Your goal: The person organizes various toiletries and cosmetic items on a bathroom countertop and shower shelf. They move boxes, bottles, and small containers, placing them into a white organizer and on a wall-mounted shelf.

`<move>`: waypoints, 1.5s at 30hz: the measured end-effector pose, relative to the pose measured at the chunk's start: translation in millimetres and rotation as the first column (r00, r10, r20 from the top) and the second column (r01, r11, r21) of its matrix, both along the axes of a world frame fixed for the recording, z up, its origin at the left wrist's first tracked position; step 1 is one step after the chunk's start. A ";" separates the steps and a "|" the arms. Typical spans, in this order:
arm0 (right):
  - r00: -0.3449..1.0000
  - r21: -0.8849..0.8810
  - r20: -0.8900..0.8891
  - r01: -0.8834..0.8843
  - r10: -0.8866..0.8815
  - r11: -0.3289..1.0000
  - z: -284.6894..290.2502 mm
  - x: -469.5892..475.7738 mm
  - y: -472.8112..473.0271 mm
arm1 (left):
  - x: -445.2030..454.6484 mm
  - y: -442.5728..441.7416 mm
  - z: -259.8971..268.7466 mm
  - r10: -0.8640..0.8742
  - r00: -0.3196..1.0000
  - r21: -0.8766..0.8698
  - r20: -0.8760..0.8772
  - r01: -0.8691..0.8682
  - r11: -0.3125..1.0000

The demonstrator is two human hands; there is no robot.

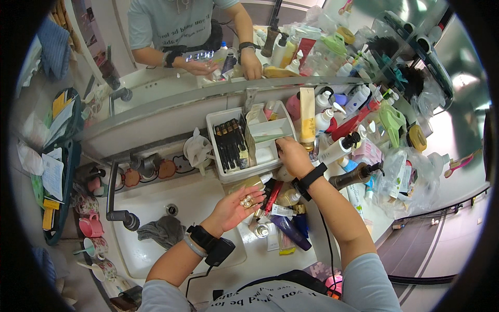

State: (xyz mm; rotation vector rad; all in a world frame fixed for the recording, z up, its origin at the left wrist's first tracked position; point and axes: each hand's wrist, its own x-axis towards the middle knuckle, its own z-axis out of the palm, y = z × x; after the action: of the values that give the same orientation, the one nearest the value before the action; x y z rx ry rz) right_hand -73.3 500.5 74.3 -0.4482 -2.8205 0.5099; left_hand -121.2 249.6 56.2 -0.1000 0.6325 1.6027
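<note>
My left hand (pixel 236 206) is palm up over the edge of the sink, fingers loosely extended. Several pearl-like beads with gold-coloured parts (pixel 246 201) rest on it near the fingers. My right hand (pixel 294 156) reaches down at the right front compartment of a white plastic organizer (pixel 234 177); its fingertips are partly hidden, so any hold is unclear. In the organizer's left section lie several black slim packs (pixel 228 142) with gold ends. Its right side is split into small compartments, one with a pink-capped bottle (pixel 269 107).
A white sink (pixel 152 206) holds a grey cloth (pixel 163 231) under a dark faucet (pixel 122 218). Tubes and bottles, including a purple tube (pixel 290 233), crowd the counter below my hands. Pump bottles (pixel 339 148) and a plastic bag (pixel 413 187) stand right. Floral mugs (pixel 95 245) line the left.
</note>
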 end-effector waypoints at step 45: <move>0.967 0.276 0.254 -0.086 0.013 0.957 8.8 -7.7 16.4 | -5.1 -9.7 -15.5 0.098 0.990 0.048 0.100 -0.103 0.993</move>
State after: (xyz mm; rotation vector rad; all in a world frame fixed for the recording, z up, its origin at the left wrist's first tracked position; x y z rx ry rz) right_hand -80.9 516.8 83.1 -0.4074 -3.0863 0.0493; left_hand -126.3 239.9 40.7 -0.1718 0.5159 1.7004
